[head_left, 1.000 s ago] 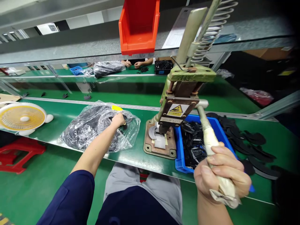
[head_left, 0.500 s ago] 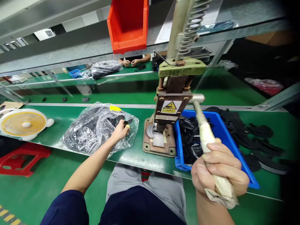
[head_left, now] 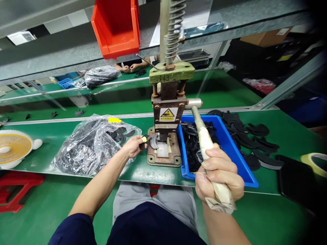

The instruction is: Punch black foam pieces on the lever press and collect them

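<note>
Left hand [head_left: 133, 147] nearer press [head_left: 165, 102] — blue bin [head_left: 230, 145] just beyond

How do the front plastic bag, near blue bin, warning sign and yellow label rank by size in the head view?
Largest: front plastic bag and near blue bin, too alike to rank
Then: warning sign
Smallest: yellow label

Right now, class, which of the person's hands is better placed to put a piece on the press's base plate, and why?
Probably the left: the left hand holds a dark piece beside the base plate, while the right hand grips the lever.
</note>
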The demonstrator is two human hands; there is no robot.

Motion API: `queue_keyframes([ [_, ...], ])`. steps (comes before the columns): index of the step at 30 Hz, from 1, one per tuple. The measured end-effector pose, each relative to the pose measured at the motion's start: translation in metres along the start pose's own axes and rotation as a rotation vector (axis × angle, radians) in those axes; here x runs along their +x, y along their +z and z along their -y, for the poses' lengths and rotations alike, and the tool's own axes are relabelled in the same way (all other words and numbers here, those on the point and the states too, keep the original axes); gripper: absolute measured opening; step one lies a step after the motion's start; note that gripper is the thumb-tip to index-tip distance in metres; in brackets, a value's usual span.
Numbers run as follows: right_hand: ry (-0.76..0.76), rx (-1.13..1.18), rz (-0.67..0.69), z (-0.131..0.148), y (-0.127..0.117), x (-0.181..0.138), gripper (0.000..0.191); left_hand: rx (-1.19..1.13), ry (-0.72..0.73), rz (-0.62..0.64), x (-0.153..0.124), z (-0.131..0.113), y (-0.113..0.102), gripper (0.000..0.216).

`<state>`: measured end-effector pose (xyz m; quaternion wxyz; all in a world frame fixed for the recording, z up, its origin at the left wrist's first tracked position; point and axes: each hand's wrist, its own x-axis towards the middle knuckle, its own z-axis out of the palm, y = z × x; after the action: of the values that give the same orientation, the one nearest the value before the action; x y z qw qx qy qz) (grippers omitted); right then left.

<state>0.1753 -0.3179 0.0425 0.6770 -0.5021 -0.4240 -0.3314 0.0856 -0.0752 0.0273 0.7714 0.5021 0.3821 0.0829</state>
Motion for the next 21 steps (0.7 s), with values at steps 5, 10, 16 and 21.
queue_keyframes([
  [5,-0.002,-0.003,-0.025,0.001,0.001,0.001,0.022,0.227,0.123,-0.025,0.008,0.002,0.018,0.032],
  [10,0.018,-0.008,0.003,0.001,-0.002,0.001,0.024,0.34,0.15,-0.024,0.021,0.0,0.037,0.032],
  [16,-0.008,-0.021,-0.002,-0.001,-0.003,0.001,0.023,0.392,0.134,-0.074,0.031,-0.001,0.046,0.028],
  [21,-0.01,0.01,0.005,0.0,-0.002,0.002,0.025,0.461,0.141,-0.055,0.035,-0.002,0.046,0.027],
])
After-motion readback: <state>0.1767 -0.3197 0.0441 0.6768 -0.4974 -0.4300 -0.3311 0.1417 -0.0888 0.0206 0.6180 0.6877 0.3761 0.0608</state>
